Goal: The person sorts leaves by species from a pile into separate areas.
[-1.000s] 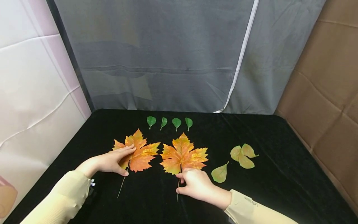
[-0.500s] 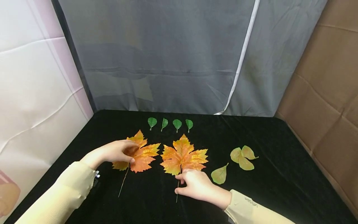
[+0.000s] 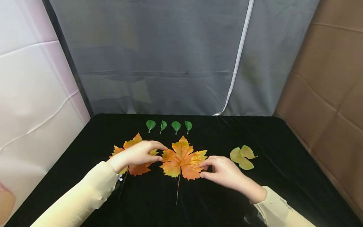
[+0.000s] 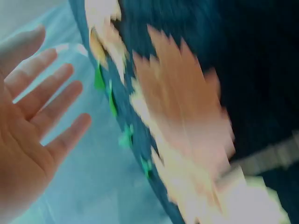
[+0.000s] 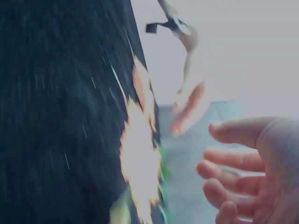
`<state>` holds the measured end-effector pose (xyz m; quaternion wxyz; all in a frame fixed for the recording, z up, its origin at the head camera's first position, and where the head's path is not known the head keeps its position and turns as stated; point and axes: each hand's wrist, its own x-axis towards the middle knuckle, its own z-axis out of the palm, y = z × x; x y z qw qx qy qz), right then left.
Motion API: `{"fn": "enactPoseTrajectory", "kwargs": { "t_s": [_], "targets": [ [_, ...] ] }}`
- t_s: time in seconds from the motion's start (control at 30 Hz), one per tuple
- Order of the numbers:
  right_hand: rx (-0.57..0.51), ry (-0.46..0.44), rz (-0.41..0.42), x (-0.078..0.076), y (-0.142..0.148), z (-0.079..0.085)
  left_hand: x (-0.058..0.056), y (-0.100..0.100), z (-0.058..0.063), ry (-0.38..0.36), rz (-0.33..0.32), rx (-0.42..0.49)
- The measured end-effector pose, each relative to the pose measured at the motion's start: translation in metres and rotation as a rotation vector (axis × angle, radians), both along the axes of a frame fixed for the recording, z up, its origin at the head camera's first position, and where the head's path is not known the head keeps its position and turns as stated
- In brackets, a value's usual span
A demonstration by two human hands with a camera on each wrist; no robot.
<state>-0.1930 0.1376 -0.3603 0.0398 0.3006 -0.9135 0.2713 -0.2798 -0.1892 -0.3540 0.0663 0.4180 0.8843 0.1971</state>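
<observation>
Two orange-yellow artificial maple leaves lie side by side on a black cloth. Above the left maple leaf (image 3: 139,169) my left hand (image 3: 139,153) reaches across and covers part of it, with fingertips by the edge of the right maple leaf (image 3: 181,156). The left wrist view shows that hand with fingers spread and nothing held. My right hand (image 3: 227,173) is at the right maple leaf's right edge, fingers loosely bent; contact there cannot be told. In the right wrist view it holds nothing. A single yellow-green leaf seen earlier is hidden behind the right hand in the head view.
Several small green leaves (image 3: 175,126) form a row at the back of the black cloth (image 3: 215,135). A cluster of yellow-green leaves (image 3: 245,162) lies at the right. A grey curtain (image 3: 158,63) hangs behind, with a brown panel (image 3: 331,94) at the right.
My left hand has lifted and moved right across the left maple leaf. My right hand has let go of the right maple leaf's stem and moved right and up.
</observation>
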Motion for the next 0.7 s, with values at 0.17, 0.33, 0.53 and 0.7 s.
{"fn": "enactPoseTrajectory", "kwargs": {
  "t_s": [0.17,0.33,0.53,0.7],
  "targets": [
    [-0.098,0.012,0.029,-0.009,0.047,0.007,-0.001,0.034,-0.007,0.072,-0.127,0.004],
    [-0.093,0.117,0.054,-0.015,0.093,0.002,0.006,0.063,-0.011,0.192,-0.243,0.010],
    [-0.025,0.110,0.025,-0.013,0.138,-0.005,0.016,0.094,-0.011,0.254,-0.388,-0.025],
    [-0.021,0.051,0.019,-0.013,0.156,-0.014,0.016,0.114,-0.003,0.378,-0.495,-0.110]
  ]
}}
